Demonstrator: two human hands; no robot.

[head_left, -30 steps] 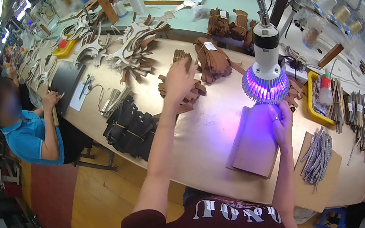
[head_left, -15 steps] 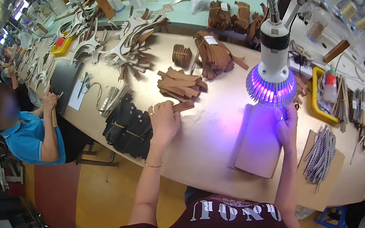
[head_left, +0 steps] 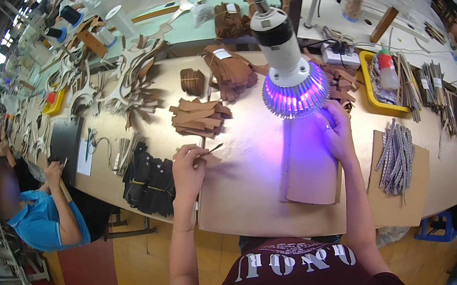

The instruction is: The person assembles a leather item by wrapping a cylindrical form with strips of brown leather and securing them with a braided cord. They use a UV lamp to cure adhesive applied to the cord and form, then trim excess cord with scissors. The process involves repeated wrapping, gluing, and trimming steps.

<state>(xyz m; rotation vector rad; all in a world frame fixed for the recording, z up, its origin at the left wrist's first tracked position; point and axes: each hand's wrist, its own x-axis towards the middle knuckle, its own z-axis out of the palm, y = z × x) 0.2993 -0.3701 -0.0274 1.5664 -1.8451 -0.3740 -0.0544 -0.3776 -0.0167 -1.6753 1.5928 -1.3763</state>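
Observation:
My left hand is raised over the table's near middle, its fingers pinching a small, thin brown leather strip. My right hand is curled under the lit lamp, over the right edge of a cardboard sheet. Purple light falls on that sheet and on the fingers. Whatever the right fingertips hold, if anything, is hard to make out. A loose pile of brown leather strips lies just beyond my left hand. Beside that hand, to its left, are banded black strips.
Farther back lie brown leather bundles and pale cut pieces. At right are a yellow tray with a bottle, and grey patterned strips on cardboard. A co-worker in blue works at the left. The lamp hangs low over the table.
The view has shifted, so the table's things sit farther left. My left hand has drawn back from beside the brown pile with the strip, which is now tilted. The right hand stays by the lamp.

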